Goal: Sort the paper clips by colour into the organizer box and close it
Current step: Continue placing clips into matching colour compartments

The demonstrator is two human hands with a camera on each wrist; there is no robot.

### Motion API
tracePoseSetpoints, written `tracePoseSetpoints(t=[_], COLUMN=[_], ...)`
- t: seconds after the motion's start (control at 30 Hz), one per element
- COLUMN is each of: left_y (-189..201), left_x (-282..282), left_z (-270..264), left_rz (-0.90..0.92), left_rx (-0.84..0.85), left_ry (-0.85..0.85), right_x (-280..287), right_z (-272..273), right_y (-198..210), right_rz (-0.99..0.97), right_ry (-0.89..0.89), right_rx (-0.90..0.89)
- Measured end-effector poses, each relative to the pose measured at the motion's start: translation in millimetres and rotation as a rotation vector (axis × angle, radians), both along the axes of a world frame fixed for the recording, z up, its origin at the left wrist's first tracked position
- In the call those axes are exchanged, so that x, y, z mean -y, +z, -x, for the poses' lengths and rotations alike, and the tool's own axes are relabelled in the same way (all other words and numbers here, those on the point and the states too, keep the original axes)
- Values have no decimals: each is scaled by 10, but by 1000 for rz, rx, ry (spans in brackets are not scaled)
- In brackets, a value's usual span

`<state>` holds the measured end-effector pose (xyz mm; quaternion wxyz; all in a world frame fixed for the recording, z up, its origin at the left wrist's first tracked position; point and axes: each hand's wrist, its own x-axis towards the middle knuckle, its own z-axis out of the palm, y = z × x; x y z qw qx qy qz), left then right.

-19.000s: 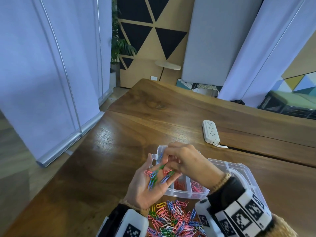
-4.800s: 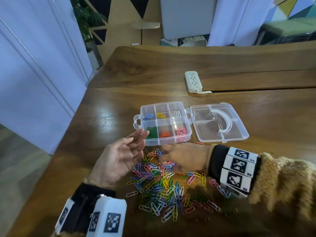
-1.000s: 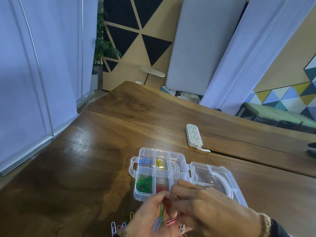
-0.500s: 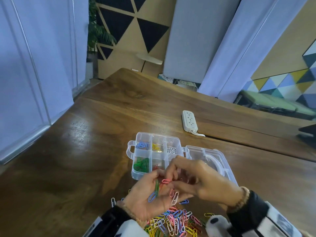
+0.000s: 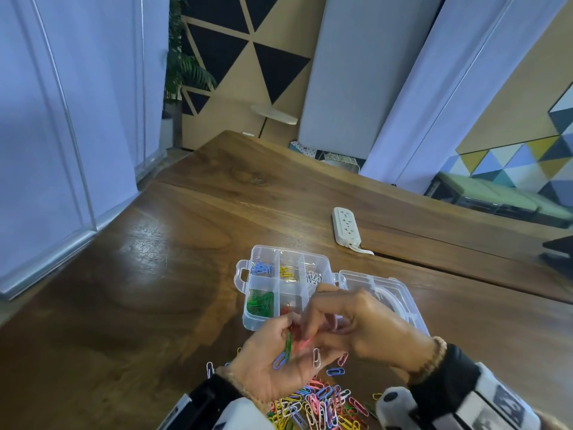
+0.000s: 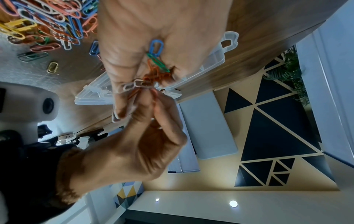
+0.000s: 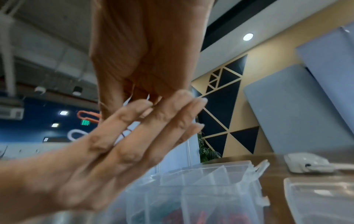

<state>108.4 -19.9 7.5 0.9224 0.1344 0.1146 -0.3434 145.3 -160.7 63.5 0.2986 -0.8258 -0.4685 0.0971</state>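
Left hand: palm up above the near edge of the table, fingers gently cupped, serving as a small tray for a mixed handful of clips, one blue, one green, several orange-red, one white, so they can be picked off by colour without returning to the pile. Right hand: fingers bent down onto that palm, thumb and forefinger pinched on an orange-red clip; exactly how many it holds cannot be told. Organizer box: clear plastic, six compartments, directly beyond the hands for a short drop; blue, yellow and white clips in the far row, green and red in the near row, the last near compartment hidden by the hands. Lid: hinged open flat to the right, so closing is not yet done. Unsorted pile: many mixed clips on the table beneath the wrists; sorting looks far from finished. Power strip: lying well beyond the box.
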Motion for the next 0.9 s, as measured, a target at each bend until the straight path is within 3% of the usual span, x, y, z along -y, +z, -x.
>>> tracePoseSetpoints(t=[0.17,0.3,0.47,0.63,0.77,0.9], left_y=[-87,-83,-19,-63,-72,-38], left_x=[-43,-258,-476,-404,-376,-321], left_z=[-30,-113,-154,-143,-152,-140], left_rz=[133,66,-12,26,51,57], left_rx=[-32,25,163,149,125,124], left_ry=[-31,133,287,283,286,290], right_x=[32,139,67,-73,-79,-111], right_z=[-113,-346,-420,-416,-365,-183], right_y=[109,106,-168,-327,-241,-45], right_rz=[-311,-185,164,346,333,59], right_ry=[-432,-678,-695,-687,-688,-659], right_rx=[-121,-120,-52,31,112,352])
